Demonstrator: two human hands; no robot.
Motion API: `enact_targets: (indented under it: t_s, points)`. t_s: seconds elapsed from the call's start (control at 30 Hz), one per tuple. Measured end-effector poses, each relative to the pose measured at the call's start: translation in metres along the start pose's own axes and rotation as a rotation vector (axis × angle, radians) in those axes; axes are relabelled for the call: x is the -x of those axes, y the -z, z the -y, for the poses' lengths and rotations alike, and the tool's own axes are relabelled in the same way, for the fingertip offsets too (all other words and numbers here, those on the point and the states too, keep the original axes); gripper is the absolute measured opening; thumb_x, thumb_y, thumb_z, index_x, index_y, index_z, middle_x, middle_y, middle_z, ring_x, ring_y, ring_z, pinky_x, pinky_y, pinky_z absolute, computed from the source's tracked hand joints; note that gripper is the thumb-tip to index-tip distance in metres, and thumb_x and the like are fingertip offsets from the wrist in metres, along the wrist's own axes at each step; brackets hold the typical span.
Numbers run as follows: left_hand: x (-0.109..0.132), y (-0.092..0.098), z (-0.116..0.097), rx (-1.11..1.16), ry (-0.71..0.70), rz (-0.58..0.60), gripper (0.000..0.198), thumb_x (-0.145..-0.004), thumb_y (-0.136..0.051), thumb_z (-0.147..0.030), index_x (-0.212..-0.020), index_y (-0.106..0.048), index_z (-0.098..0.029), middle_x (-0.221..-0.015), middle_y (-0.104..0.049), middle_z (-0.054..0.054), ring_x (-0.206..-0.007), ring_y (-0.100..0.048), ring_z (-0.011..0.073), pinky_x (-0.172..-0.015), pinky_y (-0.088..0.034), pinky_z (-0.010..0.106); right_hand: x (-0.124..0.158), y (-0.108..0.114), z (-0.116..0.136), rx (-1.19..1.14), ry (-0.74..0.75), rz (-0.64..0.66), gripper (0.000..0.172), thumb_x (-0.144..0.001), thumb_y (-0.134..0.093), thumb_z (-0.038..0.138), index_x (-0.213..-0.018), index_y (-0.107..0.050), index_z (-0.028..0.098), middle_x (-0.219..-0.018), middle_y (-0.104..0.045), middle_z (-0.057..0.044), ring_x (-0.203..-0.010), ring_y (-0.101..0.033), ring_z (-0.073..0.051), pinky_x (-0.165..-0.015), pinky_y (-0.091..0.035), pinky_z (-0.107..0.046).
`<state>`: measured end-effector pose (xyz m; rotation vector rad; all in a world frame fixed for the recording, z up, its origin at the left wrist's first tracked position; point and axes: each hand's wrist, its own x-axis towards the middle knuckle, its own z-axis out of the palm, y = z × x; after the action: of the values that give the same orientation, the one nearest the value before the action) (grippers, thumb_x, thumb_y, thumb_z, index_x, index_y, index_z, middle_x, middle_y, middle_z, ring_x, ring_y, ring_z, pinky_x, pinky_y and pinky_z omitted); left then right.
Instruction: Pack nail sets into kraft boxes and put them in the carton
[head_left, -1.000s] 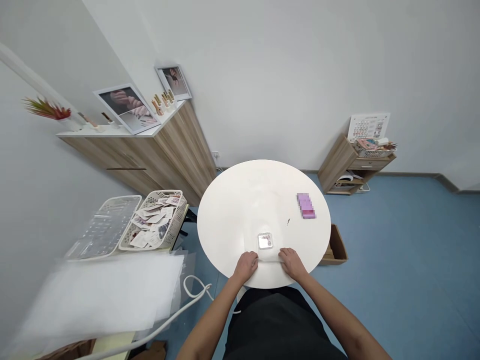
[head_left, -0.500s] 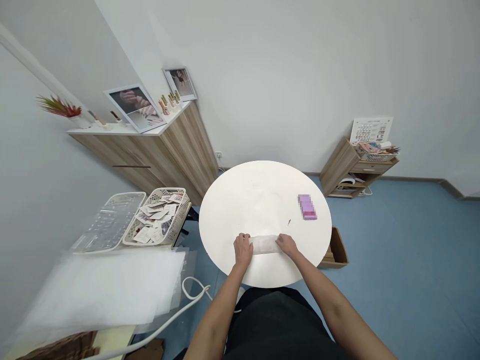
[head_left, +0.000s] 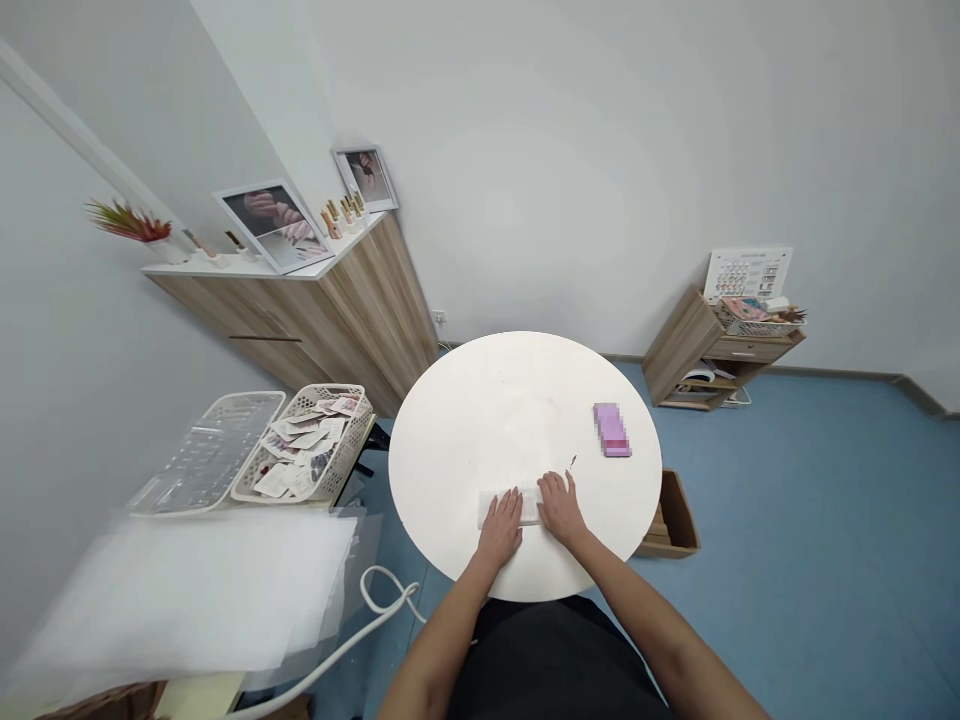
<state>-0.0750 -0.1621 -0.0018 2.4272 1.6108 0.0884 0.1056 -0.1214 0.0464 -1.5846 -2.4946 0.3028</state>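
On the round white table lies a flat, folded white strip, which looks like thin translucent packing sheet; its contents, if any, cannot be made out. My left hand rests flat across the strip's middle with its fingers stretched out. At the strip's right end my right hand lies with fingers apart and extended, touching the strip's edge. A purple, pixelated rectangular item sits farther right on the table. Between it and my right hand is a small dark reddish mark or object.
To the left, white sheets are stacked beside a white basket of small packets and a tray of clear plastic pieces. A white hose hangs near the table. A cardboard box stands on the floor at right.
My left hand has gone from gripping the strip's left end to lying flat on its middle. My right hand's fingers have spread out. The view has shifted slightly.
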Motion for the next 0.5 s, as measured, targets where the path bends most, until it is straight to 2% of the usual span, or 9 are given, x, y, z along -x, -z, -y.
enact_targets:
  t_s: [0.07,0.1,0.17,0.27,0.37,0.43,0.5]
  points:
    - [-0.004,0.003,0.001,0.037,0.019,0.005,0.07,-0.078,-0.046,-0.013,-0.147,-0.032,-0.016,-0.154,-0.036,0.014,-0.142,-0.033,0.0278,-0.116,-0.025,0.05,0.01,-0.004,0.002,-0.026,0.189,0.074,0.05,-0.085,-0.049,0.02,-0.135,-0.048,0.017,-0.138,-0.052,-0.014,-0.138,-0.032,-0.03,-0.117,-0.004,-0.055]
    - [-0.007,0.005,0.001,0.058,0.031,0.004,0.07,-0.077,-0.047,-0.012,-0.146,-0.035,-0.015,-0.153,-0.038,0.014,-0.141,-0.035,0.0281,-0.115,-0.027,0.049,0.014,-0.006,0.003,-0.039,0.238,0.118,0.054,-0.084,-0.05,0.022,-0.138,-0.045,0.017,-0.142,-0.049,-0.014,-0.139,-0.03,-0.03,-0.117,-0.001,-0.056]
    - [-0.013,0.01,0.001,0.113,0.047,0.001,0.067,-0.075,-0.05,-0.012,-0.142,-0.041,-0.013,-0.149,-0.043,0.016,-0.138,-0.039,0.0292,-0.114,-0.031,0.047,0.015,-0.01,0.004,-0.048,0.24,0.175,0.061,-0.082,-0.052,0.022,-0.142,-0.041,0.017,-0.147,-0.045,-0.014,-0.139,-0.031,-0.031,-0.117,-0.002,-0.057]
    - [-0.02,0.02,0.004,0.226,0.054,0.02,0.06,-0.074,-0.056,-0.015,-0.134,-0.05,-0.013,-0.142,-0.051,0.016,-0.133,-0.044,0.0299,-0.112,-0.035,0.046,0.005,-0.009,0.006,-0.04,0.145,0.201,0.051,-0.085,-0.047,0.016,-0.136,-0.048,0.017,-0.142,-0.05,-0.015,-0.13,-0.044,-0.028,-0.114,-0.017,-0.052]
    - [-0.02,0.031,0.01,0.335,0.112,0.053,0.05,-0.074,-0.059,-0.017,-0.124,-0.058,-0.018,-0.133,-0.058,0.012,-0.126,-0.051,0.0285,-0.106,-0.041,0.044,-0.011,0.0,0.009,-0.053,0.068,0.268,0.035,-0.085,-0.044,0.011,-0.115,-0.061,0.016,-0.118,-0.066,-0.013,-0.108,-0.059,-0.025,-0.099,-0.037,-0.041]
    - [-0.015,0.038,0.015,0.402,0.141,0.066,0.041,-0.075,-0.056,-0.016,-0.116,-0.061,-0.019,-0.125,-0.062,0.009,-0.115,-0.058,0.025,-0.099,-0.046,0.038,-0.02,0.006,0.009,-0.095,0.053,0.326,0.029,-0.082,-0.049,0.012,-0.105,-0.064,0.017,-0.105,-0.069,-0.01,-0.097,-0.062,-0.023,-0.088,-0.042,-0.035]
    - [-0.007,0.043,0.019,0.458,0.146,0.081,0.034,-0.079,-0.053,-0.016,-0.111,-0.063,-0.02,-0.117,-0.064,0.007,-0.105,-0.062,0.0211,-0.092,-0.048,0.033,-0.025,0.01,0.007,-0.168,0.039,0.376,0.025,-0.079,-0.054,0.014,-0.1,-0.066,0.019,-0.101,-0.07,-0.007,-0.094,-0.063,-0.022,-0.081,-0.042,-0.031]
